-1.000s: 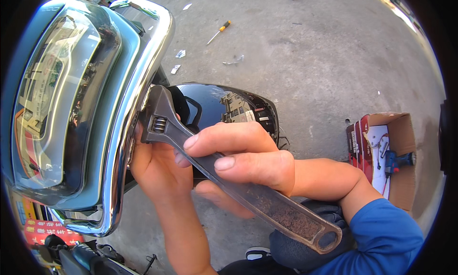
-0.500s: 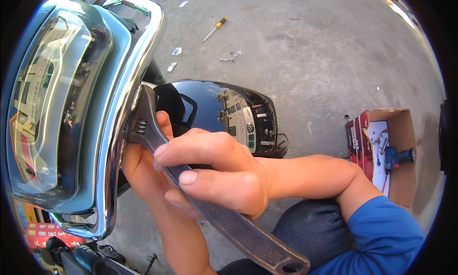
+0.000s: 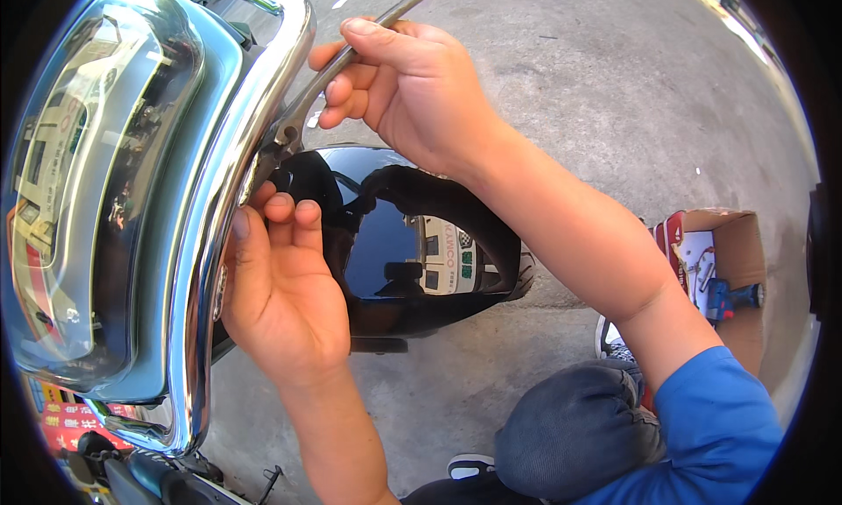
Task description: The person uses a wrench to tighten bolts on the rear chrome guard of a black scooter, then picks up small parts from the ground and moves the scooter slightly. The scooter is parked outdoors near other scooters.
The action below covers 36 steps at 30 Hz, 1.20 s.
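My right hand (image 3: 430,88) grips the handle of a steel adjustable wrench (image 3: 296,117), which slants up and away to the right. The wrench's head is against the inner side of a chrome guard bar (image 3: 195,273), partly hidden behind it. Just below the wrench head, my left hand (image 3: 294,303) is palm up with curled fingers, its thumb against the bar. Whatever those fingertips hold is hidden. The bar runs around a light-blue vehicle front with a large clear headlamp (image 3: 74,198). A glossy black fender (image 3: 386,242) lies beyond my hands.
At the right stands an open cardboard box (image 3: 741,242) holding a blue power tool (image 3: 724,301) and small metal parts. My bent knee (image 3: 574,435) is at the lower right. Another two-wheeler (image 3: 167,479) is parked at the lower left on the concrete floor (image 3: 596,93).
The wrench has swung from pointing toward me at lower right to pointing up and away, with my right hand moving up alongside. My left hand has come into fuller view, palm up.
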Motion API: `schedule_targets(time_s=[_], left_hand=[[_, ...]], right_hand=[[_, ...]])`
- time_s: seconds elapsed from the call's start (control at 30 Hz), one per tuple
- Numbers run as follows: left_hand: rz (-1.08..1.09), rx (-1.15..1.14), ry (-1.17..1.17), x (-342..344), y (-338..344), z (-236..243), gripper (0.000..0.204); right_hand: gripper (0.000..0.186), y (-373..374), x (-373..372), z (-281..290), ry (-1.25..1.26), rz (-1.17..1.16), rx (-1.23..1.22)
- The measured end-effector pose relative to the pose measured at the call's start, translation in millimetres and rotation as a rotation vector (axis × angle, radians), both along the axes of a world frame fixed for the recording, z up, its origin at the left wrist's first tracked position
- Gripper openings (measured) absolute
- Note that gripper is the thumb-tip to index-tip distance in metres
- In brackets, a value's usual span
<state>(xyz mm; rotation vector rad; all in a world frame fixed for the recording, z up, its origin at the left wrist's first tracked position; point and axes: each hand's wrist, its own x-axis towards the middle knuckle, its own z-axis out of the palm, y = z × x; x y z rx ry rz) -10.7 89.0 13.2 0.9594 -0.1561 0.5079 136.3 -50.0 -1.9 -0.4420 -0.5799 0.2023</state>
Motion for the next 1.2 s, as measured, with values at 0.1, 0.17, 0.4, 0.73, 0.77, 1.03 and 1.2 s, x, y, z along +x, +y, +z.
schedule_targets(time_s=[0.1, 0.17, 0.4, 0.73, 0.77, 1.03, 1.2], left_hand=[[0.082, 0.041, 0.048, -1, -6, 2, 0.023], [0.168, 0.055, 0.091, -1, -12, 4, 0.023], [0.090, 0.186, 0.105, -5, -12, 3, 0.031], [-0.081, 0.099, -0.024, -7, 1, -5, 0.029], [-0.074, 0.113, -0.009, -6, 2, -6, 0.029], [0.245, 0.081, 0.327, -13, -7, 2, 0.024], [-0.017, 0.040, 0.050, -8, -6, 3, 0.021]], right_hand=[[0.030, 22, 41, -3, -0.013, 0.260, -0.005], [0.029, 21, 50, -4, -0.023, 0.316, -0.024], [0.018, -32, -12, -15, -0.014, 0.021, 0.020], [0.035, -19, -110, -15, -0.429, -0.597, 0.021], [0.038, -17, -113, -15, -0.523, -0.690, -0.014], [0.053, 0, -132, -29, -0.846, -0.877, -0.095], [0.046, 16, -144, -28, -0.909, -1.086, -0.081]])
